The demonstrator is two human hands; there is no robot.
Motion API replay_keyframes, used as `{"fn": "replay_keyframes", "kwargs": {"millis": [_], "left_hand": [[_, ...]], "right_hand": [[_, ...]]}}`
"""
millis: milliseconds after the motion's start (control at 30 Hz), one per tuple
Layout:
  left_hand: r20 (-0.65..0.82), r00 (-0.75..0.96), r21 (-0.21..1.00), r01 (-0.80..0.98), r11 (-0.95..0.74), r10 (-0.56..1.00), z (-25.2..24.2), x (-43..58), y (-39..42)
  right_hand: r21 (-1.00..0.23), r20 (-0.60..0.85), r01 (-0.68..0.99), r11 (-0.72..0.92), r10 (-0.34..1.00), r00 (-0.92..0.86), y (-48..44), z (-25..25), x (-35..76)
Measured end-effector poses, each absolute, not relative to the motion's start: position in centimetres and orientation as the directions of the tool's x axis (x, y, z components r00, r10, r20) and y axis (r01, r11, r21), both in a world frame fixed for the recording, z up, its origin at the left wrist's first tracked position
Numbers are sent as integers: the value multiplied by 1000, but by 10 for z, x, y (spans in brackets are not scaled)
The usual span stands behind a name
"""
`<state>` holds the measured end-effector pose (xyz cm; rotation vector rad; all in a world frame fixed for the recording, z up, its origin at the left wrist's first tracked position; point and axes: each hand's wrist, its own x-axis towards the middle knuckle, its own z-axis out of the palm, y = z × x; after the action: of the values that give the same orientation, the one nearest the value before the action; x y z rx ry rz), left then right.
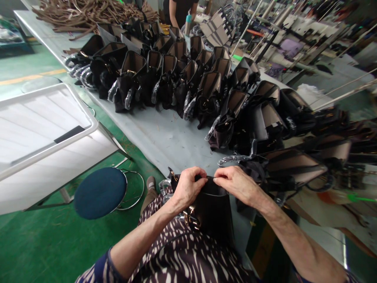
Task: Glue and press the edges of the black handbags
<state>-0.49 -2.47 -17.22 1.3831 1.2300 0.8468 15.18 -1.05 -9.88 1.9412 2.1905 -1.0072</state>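
A black handbag [216,212] rests against my lap at the table's near edge, its top opening facing up. My left hand [190,184] pinches the far rim of the bag between thumb and fingers. Close beside it, my right hand [235,182] pinches the same rim, with a small gap between the two hands. Gold-coloured metal fittings [192,218] hang on the bag's side below my left wrist. A clear plastic-wrapped handle [166,184] sticks out to the left of the bag.
Rows of black bags with tan linings [169,65] stand on the grey table [176,133]. Brown strips [91,15] lie heaped at the far left. A blue round stool [100,192] and a white tub [55,157] are at left. Another person's arms [173,13] show behind.
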Motion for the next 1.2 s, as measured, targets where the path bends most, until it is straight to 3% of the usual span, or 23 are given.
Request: {"fn": "replay_keyframes", "kwargs": {"millis": [467,700,800,1000,1200], "left_hand": [[-194,208,964,222,147,959,-175,-5,-22],[-173,230,984,81,159,958,-180,-5,-22],[-173,240,984,80,158,955,-179,-5,-22],[-184,216,982,80,171,959,-176,-2,-22],[-171,214,985,40,166,962,-180,-3,-25]], "right_hand": [[-459,-458,888,-9,859,-228,-11,-100,155],[-491,-472,871,-6,842,-260,-9,-102,159],[-434,-472,900,48,838,-272,-9,-98,158],[-182,-430,946,269,843,-323,-4,-98,145],[-150,-533,946,288,782,-323,5,-100,128]]}}
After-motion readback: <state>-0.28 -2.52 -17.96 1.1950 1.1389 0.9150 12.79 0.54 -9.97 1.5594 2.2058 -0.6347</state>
